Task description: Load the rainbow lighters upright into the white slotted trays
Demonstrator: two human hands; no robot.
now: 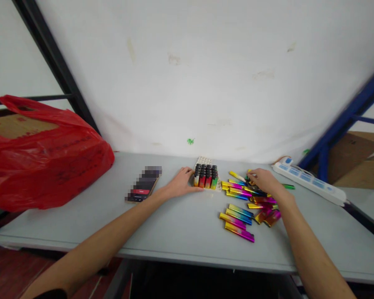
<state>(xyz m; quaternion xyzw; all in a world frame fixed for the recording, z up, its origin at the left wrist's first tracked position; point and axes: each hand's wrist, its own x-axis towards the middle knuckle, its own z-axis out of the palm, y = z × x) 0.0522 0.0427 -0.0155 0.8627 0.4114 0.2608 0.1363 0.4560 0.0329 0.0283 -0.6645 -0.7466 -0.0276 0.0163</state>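
Upright black-topped lighters (pixel 208 181) in several colours stand in rows in a pale tray (pixel 204 160) at the middle of the table. My left hand (pixel 181 182) grips the tray's left side, its thumb along the front and its fingers curled behind. To the right, shiny rainbow-coloured lighters (pixel 237 192) lie in a loose pile. Over the far side of this pile, my right hand (pixel 263 181) has its fingertips pinched on a lighter (pixel 249 171), which they partly hide. A smaller group of lighters (pixel 237 222) lies nearer the front edge.
A phone (pixel 143 182) with a blurred screen lies left of my left hand. A red plastic bag (pixel 56 158) holding a box fills the left end. On the right lies a white power strip (pixel 311 182). A wall (pixel 205 83) rises behind the grey table (pixel 174 232).
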